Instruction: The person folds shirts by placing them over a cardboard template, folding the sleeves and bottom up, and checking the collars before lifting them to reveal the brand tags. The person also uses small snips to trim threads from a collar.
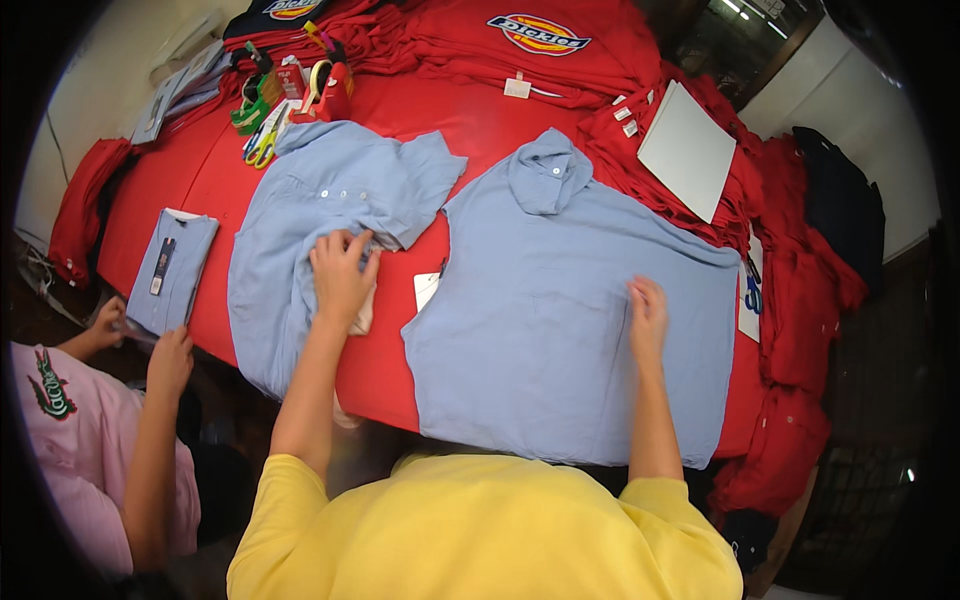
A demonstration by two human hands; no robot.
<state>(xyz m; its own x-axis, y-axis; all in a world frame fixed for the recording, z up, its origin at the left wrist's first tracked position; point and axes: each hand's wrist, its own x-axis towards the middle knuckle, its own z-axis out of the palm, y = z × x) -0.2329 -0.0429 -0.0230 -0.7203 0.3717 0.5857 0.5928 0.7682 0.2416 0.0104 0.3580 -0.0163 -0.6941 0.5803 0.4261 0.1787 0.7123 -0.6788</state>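
A sleeveless-looking light blue shirt (560,310) lies spread out with its collar away from me. My right hand (648,315) is over its right half, fingers loosely bent and slightly blurred, holding nothing I can see. To the left, a second light blue shirt (275,250) lies rumpled, with a row of buttons showing. My left hand (343,272) is on its right side, fingers curled down into the cloth. A pale piece of cloth (364,312) shows beside that wrist. Between the shirts, a white tag (426,290) sticks out from under the spread one.
Another person's hands (172,358) touch a folded blue shirt (190,260) at the left. Scissors (264,148) and tape dispensers (330,92) stand behind the rumpled shirt. Piles of red garments (440,45) line the red table's (375,385) far and right sides. A white board (688,150) rests on one pile.
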